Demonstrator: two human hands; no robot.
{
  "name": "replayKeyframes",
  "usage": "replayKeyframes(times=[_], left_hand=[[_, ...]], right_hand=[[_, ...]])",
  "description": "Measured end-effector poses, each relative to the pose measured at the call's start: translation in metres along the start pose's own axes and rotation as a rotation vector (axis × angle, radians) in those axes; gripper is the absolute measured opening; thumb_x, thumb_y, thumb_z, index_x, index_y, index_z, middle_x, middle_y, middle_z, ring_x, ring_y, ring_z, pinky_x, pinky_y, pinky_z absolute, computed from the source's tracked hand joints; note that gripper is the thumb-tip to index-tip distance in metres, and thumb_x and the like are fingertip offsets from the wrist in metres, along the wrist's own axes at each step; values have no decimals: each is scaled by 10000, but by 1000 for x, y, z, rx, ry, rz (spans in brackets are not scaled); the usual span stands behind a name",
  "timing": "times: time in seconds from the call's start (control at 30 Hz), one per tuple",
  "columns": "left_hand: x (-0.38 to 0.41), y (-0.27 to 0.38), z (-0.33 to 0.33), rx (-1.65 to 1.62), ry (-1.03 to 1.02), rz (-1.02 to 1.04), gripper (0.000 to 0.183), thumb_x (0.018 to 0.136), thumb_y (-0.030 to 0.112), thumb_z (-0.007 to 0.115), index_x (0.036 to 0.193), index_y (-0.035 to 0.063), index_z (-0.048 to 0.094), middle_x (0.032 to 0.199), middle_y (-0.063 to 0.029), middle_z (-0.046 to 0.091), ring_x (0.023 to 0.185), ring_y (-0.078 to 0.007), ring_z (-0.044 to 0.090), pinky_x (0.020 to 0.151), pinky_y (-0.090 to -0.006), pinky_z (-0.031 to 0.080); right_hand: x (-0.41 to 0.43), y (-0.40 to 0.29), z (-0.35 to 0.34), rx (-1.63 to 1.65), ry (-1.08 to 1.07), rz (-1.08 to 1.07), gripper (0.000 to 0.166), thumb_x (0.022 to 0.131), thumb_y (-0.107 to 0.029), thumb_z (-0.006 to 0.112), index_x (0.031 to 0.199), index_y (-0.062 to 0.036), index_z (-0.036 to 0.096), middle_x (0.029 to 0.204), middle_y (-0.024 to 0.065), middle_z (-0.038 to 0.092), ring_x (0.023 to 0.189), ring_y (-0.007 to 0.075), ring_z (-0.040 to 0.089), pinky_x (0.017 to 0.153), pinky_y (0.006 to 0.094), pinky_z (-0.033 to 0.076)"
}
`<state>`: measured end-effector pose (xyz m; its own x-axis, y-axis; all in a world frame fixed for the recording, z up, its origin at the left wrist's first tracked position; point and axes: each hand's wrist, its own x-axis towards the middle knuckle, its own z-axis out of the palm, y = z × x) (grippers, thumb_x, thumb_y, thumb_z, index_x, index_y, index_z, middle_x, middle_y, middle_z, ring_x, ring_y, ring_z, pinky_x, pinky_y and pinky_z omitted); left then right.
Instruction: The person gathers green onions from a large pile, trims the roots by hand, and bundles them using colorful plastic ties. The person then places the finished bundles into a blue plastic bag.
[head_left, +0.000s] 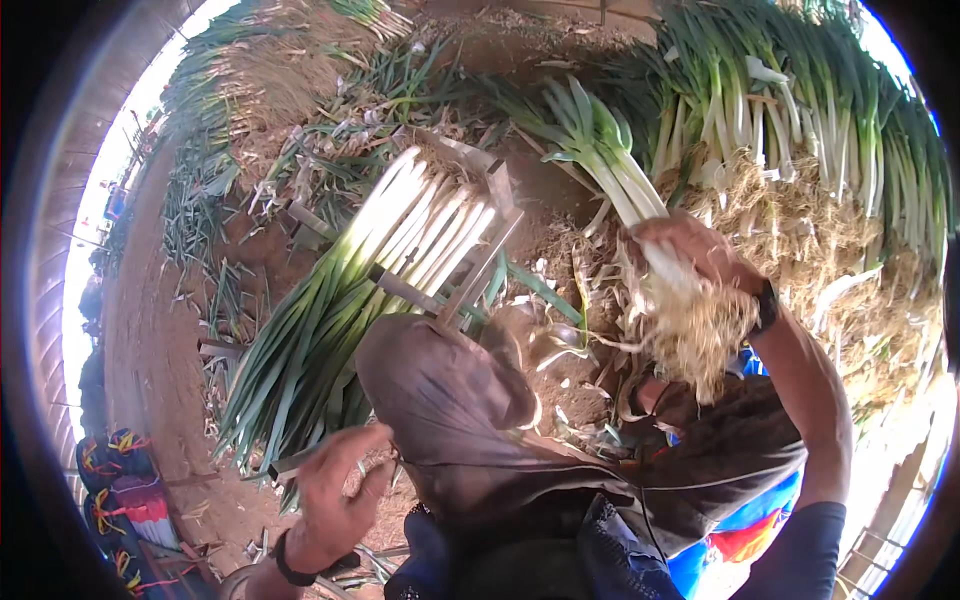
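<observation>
My right hand (697, 247) is closed around a few thick leeks or large green onions (619, 169). Their leaves point up and away from me, while blurred, shaggy roots (697, 337) hang below the hand. At the lower left, my left hand (341, 491) is raised near my knee with its fingers curled apart and nothing between them. Just beyond it, a layer of trimmed white-stemmed onions (322, 315) rests in a metal frame (487, 255). Their white ends lie toward the frame's far side and their green leaves spread toward my left hand.
Many untrimmed onions with roots (757, 120) are heaped at the right. Another rooted pile (247, 97) lies at the far left. Peelings and cut leaves (337, 161) litter the dirt floor. Dark bundles with coloured ties (112, 487) stand at the lower left.
</observation>
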<state>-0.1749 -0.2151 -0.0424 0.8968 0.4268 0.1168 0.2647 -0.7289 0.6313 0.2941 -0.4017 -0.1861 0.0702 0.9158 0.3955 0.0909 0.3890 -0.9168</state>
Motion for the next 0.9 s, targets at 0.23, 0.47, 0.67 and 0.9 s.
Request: replayKeyframes(times=[0.23,0.47,0.67,0.9], left_hand=[[-2,43,99,-273,-184,82,673,799,57,798,1406,-35,521,1305,-211,645,1199,-374,635,1033,-433,505],[76,50,222,191,-93,851,666,800,195,780,1391,17,529,1340,-190,582,1310,-338,537,1113,-522,425],[99,56,258,-201,5,940,381,827,148,746,1170,45,616,1052,-93,650,995,-285,652,962,-496,512],[168,56,267,-73,178,788,280,818,-7,654,1078,66,578,949,-115,628,939,-322,627,853,-448,494]], right_hand=[[-57,-106,144,69,378,951,326,849,-179,819,1051,38,684,972,69,677,824,151,664,606,281,534],[-115,-161,217,175,176,1043,241,923,-247,717,1020,-26,717,824,37,688,698,112,644,591,275,497],[-163,-161,200,435,218,828,711,1018,-566,518,1389,40,528,1225,182,666,1087,289,674,902,403,567],[-174,-207,183,978,629,395,704,1072,-457,443,1593,-28,243,1564,290,370,1429,480,398,1139,640,363]])
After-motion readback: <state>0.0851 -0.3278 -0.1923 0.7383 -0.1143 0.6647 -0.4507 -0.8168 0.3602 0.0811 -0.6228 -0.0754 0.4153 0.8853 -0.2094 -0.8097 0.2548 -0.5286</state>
